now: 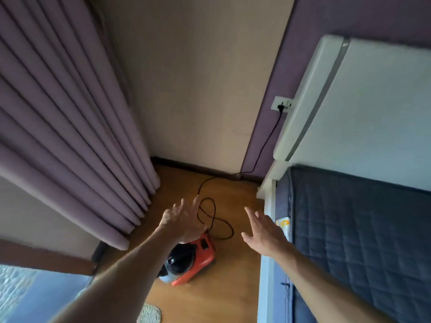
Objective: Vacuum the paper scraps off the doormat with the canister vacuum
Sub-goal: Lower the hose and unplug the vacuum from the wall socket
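Observation:
A red and black canister vacuum (193, 257) sits on the wooden floor in a narrow gap beside the bed. Its black power cord (214, 217) loops over the floor and runs up the wall to a white socket (282, 104), where the plug is in. My left hand (184, 221) is stretched out above the vacuum's rear end, fingers spread, holding nothing. To its right my right hand (263, 234) is also open in the air, palm down. A pale textured corner, perhaps the doormat (150, 314), shows at the bottom edge. No paper scraps are visible.
Mauve pleated curtains (70, 127) hang on the left down to the floor. A bed with a dark quilted mattress (359, 241) and white headboard (363, 94) fills the right side. The beige wall (198, 89) closes the corner ahead.

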